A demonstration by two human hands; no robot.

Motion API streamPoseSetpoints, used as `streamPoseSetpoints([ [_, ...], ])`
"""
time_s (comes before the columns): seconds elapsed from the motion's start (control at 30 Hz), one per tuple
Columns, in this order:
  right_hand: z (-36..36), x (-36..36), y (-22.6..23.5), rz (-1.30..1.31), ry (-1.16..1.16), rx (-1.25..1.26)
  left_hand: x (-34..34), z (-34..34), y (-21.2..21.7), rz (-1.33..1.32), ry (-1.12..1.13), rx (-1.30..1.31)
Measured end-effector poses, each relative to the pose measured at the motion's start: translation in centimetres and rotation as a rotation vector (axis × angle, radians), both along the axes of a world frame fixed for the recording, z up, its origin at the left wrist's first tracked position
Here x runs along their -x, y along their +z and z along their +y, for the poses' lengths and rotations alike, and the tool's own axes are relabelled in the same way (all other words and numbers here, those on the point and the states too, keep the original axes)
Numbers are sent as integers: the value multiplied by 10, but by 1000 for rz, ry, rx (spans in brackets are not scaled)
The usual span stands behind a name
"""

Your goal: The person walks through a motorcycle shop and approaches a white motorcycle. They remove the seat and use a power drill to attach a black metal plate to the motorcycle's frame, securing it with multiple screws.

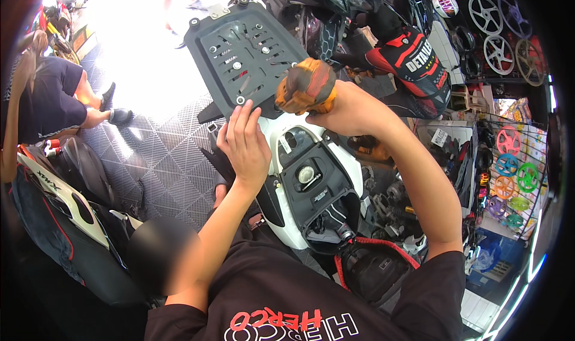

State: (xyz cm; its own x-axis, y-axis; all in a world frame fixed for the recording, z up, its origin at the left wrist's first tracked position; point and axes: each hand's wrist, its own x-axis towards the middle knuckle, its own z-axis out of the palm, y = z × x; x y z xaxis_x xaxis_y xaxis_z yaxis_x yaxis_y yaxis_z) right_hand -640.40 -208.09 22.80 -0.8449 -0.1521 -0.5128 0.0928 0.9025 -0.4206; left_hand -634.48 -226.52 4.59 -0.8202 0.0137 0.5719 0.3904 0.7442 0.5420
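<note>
A black slotted rack plate [245, 53] with several bolts in it sits over the tail of a white and black scooter [317, 179]. My left hand [247, 146] lies with fingers stretched out at the plate's near edge, its fingertips beside a bolt [241, 100]. My right hand [338, 107] is wrapped round an orange and brown patterned cordless driver [307, 86], held over the plate's near right corner. The driver's tip is hidden beneath its body. Below the plate, the scooter's fuel cap [306, 174] shows in the opened seat area.
A dark scooter seat [66, 221] stands at my left, with a person in dark shorts [48, 95] beyond it. Another person in a red and black shirt [413, 65] crouches at the right. Colourful wheels [508, 164] hang on a rack. A red-trimmed black seat [377, 269] is close to me.
</note>
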Motion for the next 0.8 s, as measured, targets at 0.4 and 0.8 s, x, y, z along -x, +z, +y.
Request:
streamPoseSetpoints([
  [0.4,-1,-2,-1,-17,-16,-7,-1,0,0,-11,4,9],
  [0.8,-19,5,32,-50,182,-242,0,0,0,-2,9,12],
])
